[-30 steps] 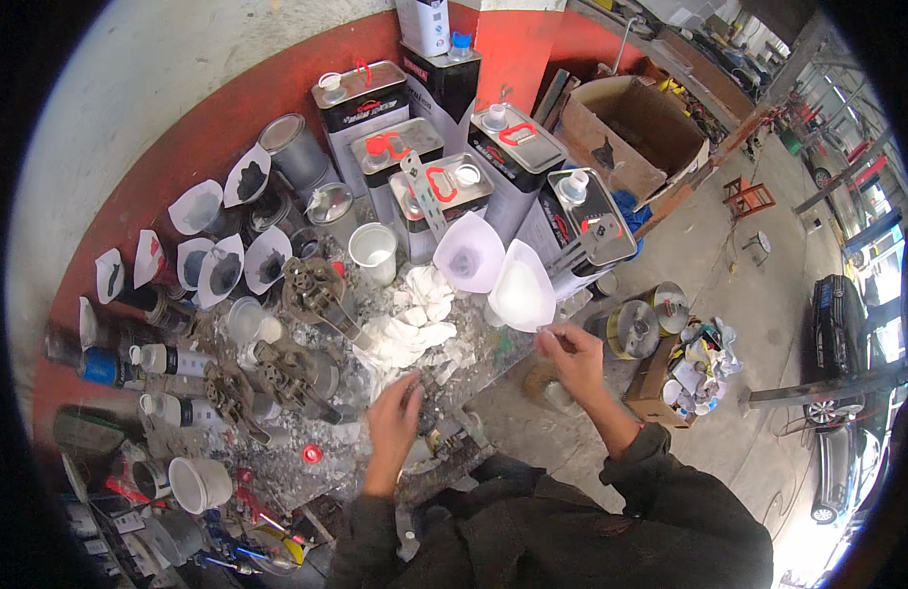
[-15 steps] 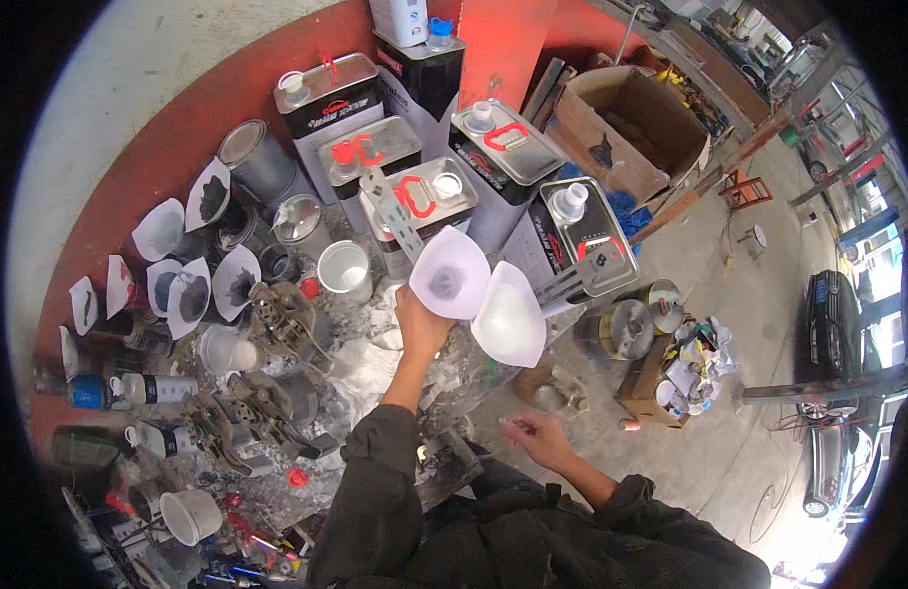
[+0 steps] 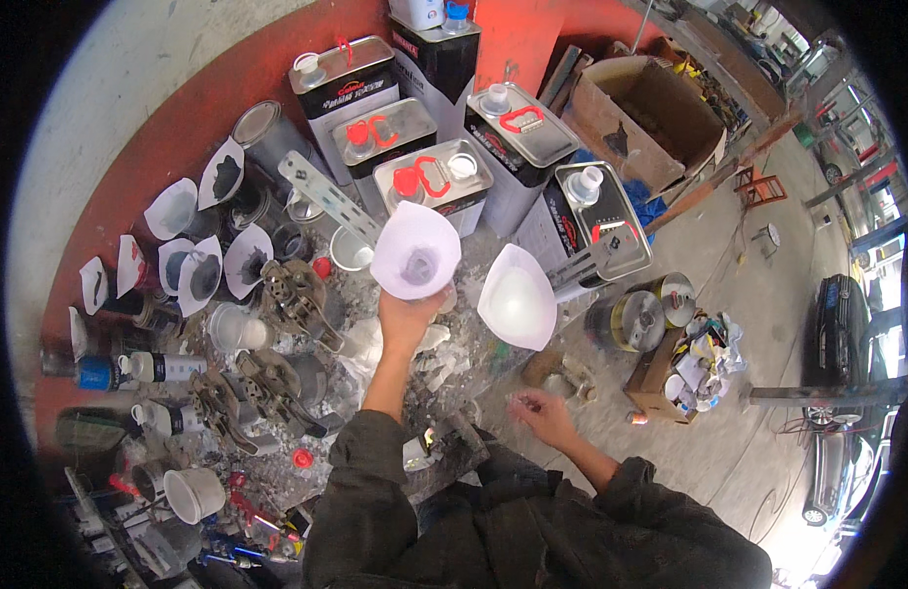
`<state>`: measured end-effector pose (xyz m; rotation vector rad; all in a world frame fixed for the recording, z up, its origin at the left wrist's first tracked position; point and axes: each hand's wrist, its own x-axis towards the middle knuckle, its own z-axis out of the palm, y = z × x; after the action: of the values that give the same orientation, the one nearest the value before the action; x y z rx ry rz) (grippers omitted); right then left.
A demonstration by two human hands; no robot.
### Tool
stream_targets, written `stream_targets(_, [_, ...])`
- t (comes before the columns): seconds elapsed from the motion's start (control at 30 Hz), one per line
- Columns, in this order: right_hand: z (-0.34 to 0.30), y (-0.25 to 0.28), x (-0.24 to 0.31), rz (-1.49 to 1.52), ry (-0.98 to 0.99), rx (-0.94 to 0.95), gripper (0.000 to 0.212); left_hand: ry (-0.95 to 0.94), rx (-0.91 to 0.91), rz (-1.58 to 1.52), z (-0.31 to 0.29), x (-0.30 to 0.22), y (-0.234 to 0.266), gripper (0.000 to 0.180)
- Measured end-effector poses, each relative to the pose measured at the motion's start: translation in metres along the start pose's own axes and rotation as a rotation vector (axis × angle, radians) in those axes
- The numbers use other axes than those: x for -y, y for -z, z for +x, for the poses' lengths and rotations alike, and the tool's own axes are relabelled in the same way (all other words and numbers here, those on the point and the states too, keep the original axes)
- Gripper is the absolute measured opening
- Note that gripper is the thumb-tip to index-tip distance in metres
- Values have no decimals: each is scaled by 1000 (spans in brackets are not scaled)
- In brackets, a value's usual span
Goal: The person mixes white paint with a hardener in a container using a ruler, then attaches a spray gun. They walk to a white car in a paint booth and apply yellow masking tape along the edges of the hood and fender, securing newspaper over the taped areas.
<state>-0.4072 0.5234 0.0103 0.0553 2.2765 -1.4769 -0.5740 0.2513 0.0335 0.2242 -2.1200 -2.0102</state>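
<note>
My left hand (image 3: pixel 407 319) is wrapped round the base of a pale paper strainer cone (image 3: pixel 414 245), which has a grey stain at its bottom. Whatever lies under the cone is mostly hidden. From the cone's upper left edge a perforated metal strip (image 3: pixel 326 199) slants up, its lower end hidden. A second, whiter strainer cone (image 3: pixel 518 304) stands apart to the right, beside another metal strip (image 3: pixel 583 265). Near my lap hovers my right hand (image 3: pixel 544 417), fingers loosely bent and somewhat apart, with nothing seen in it. Partly behind the held cone is a white cup (image 3: pixel 348 253).
Rectangular metal cans (image 3: pixel 434 182) with red handles crowd the back. Several stained paper cones (image 3: pixel 200 275) stand in cups at left, near rusty clamp-like metal tools (image 3: pixel 302 299). Round tins (image 3: pixel 635 322) and a box of crumpled waste (image 3: pixel 704 368) sit at right.
My left hand has carried the cone and its metal strip leftward, widening the gap to the whiter cone. The cone now covers part of the white cup. My view has shifted slightly.
</note>
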Motion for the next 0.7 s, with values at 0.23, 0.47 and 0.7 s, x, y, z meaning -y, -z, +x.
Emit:
stream_targets(0.23, [0,-6,15,102,75,-19,25,101,-51,-143,-20,-33,30,65])
stream_targets(0.47, [-15,14,142,-62,523,-205,22,72,115,26,-80,-76,67,67])
stream_targets(0.7, [2,-20,248,-473,1083,137,33,109,-24,-80,-175,-113,119,63])
